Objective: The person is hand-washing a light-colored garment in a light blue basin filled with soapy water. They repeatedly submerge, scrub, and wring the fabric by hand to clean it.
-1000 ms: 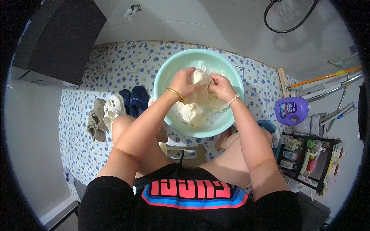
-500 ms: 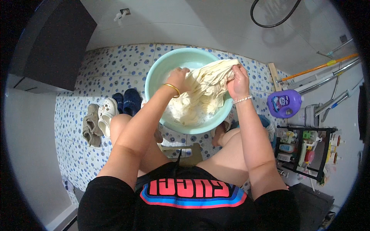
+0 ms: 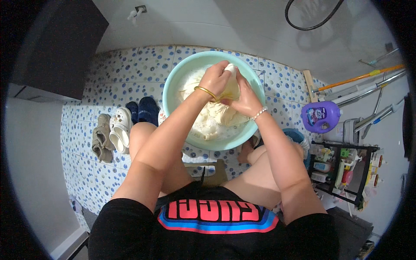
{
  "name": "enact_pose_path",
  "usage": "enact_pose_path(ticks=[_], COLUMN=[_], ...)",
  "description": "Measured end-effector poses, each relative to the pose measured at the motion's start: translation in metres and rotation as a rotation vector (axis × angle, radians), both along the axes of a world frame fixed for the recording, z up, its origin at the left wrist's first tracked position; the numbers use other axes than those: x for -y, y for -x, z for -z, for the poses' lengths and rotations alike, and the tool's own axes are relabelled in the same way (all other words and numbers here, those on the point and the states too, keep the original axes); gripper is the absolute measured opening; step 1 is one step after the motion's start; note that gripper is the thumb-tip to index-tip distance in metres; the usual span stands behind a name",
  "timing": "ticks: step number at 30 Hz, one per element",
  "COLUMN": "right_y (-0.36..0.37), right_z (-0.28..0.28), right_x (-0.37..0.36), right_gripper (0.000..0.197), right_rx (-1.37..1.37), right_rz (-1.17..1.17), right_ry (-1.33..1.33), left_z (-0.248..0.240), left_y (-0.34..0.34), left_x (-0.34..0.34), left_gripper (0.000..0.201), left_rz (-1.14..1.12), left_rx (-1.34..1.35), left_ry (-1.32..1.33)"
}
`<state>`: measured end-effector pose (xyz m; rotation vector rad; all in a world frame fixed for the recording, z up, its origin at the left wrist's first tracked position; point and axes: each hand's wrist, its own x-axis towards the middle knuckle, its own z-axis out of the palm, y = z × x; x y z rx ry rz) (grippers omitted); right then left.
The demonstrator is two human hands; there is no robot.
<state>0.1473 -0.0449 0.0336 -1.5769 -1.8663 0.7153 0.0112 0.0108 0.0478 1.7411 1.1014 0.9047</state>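
Observation:
A round mint-green basin (image 3: 172, 93) stands on the floor in front of me, with sudsy water inside. Cream-coloured cloth (image 3: 225, 115) lies bunched in it, wet and folded. My left hand (image 3: 216, 80), with a gold bangle at the wrist, grips a raised part of the cloth over the basin's middle. Close beside it, my right hand (image 3: 246, 97), wearing a pale bracelet, is closed on the same cloth from the right. Between the hands the fabric is pulled up; its lower part rests in the suds. My fingertips are partly hidden by the cloth.
Left of the basin are dark blue slippers (image 3: 148, 110), white clogs (image 3: 122, 130) and grey-brown shoes (image 3: 103, 138). To the right stand a purple jug (image 3: 321, 117), mop poles (image 3: 359, 79), a blue bucket (image 3: 297, 136) and a black rack (image 3: 342, 171) of bottles. A black hose (image 3: 310, 28) hangs on the wall.
My right hand has moved left, from the basin's right rim to its middle. My left hand has risen slightly rightward. The cloth, earlier stretched out to the right, is now gathered between both hands.

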Motion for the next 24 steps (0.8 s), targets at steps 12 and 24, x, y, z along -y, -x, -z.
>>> enact_pose_path(ticks=[12, 24], right_y=[0.004, -0.022], right_z=[-0.03, 0.002], right_x=[0.006, -0.03], right_gripper=[0.023, 0.025], right_rx=[-1.291, -0.735], right_rz=[0.146, 0.556], right_ry=[0.066, 0.195], left_z=[-0.002, 0.062], left_y=[0.031, 0.056], left_x=[0.004, -0.003], left_gripper=[0.043, 0.025], left_rz=[0.166, -0.304], left_rx=[-0.443, 0.333], left_ry=[-0.21, 0.737])
